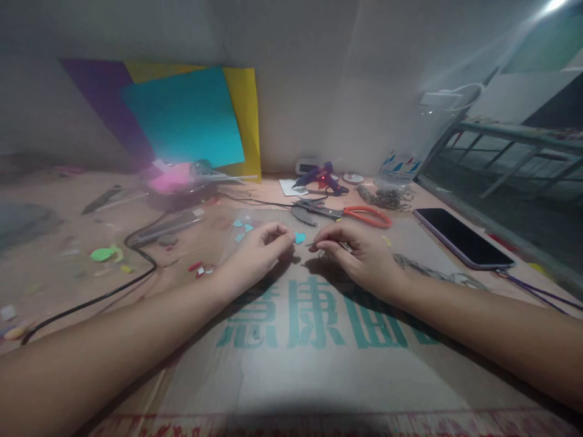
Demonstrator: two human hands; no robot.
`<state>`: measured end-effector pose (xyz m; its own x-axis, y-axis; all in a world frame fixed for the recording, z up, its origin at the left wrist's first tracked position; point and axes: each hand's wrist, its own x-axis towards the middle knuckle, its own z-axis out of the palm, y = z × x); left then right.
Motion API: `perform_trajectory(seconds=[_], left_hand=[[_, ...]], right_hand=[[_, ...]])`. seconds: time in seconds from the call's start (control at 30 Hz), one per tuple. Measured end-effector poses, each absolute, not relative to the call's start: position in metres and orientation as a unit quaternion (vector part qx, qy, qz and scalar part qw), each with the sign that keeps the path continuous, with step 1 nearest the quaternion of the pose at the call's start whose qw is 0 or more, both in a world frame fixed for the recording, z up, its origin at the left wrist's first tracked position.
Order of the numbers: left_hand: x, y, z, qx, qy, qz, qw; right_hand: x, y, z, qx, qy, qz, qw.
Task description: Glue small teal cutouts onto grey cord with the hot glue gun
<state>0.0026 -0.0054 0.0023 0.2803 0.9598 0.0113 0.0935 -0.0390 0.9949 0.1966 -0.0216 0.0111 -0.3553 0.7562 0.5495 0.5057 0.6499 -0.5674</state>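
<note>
Near the middle of the view, my left hand (276,243) pinches a small blue paper piece (299,238) at its fingertips. Just to the right, the fingers of my right hand (339,246) are pressed together on a thin item, too small to make out. The two hands are a short gap apart, above a cardboard sheet (291,376) with green printed characters. Several more small blue pieces (238,224) lie behind my left hand. Beyond my right hand are pliers or scissors with orange handles (368,216) and a purple glue gun (321,179) with a red light.
Blue (186,118), yellow and purple sheets lean on the wall. A pink item (170,178) in clear plastic stands below them. A black cable (136,276) crosses the left side. At right are a phone (462,237), a clear plastic container (398,170) and coiled cord (385,197).
</note>
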Motion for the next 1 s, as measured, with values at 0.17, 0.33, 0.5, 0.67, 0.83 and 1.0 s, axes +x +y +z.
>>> perform_trajectory(seconds=[0.17, 0.33, 0.5, 0.67, 0.83, 1.0], left_hand=[[0.003, -0.010, 0.008, 0.622, 0.459, 0.397, 0.495], [0.004, -0.010, 0.009, 0.662, 0.445, 0.384, 0.466], [0.003, -0.010, 0.006, 0.686, 0.419, 0.383, 0.454], [0.003, -0.010, 0.006, 0.692, 0.426, 0.374, 0.448], [0.003, -0.008, 0.003, 0.713, 0.415, 0.371, 0.427], [0.001, -0.006, -0.001, 0.723, 0.402, 0.368, 0.424]], right_hand=[[0.196, -0.023, 0.013, -0.401, -0.807, 0.167, 0.401], [0.194, -0.024, 0.012, -0.396, -0.813, 0.186, 0.385], [0.193, -0.024, 0.010, -0.396, -0.804, 0.206, 0.392], [0.192, -0.022, 0.010, -0.402, -0.800, 0.201, 0.398], [0.191, -0.021, 0.012, -0.406, -0.798, 0.198, 0.399], [0.193, -0.019, 0.010, -0.407, -0.793, 0.213, 0.400]])
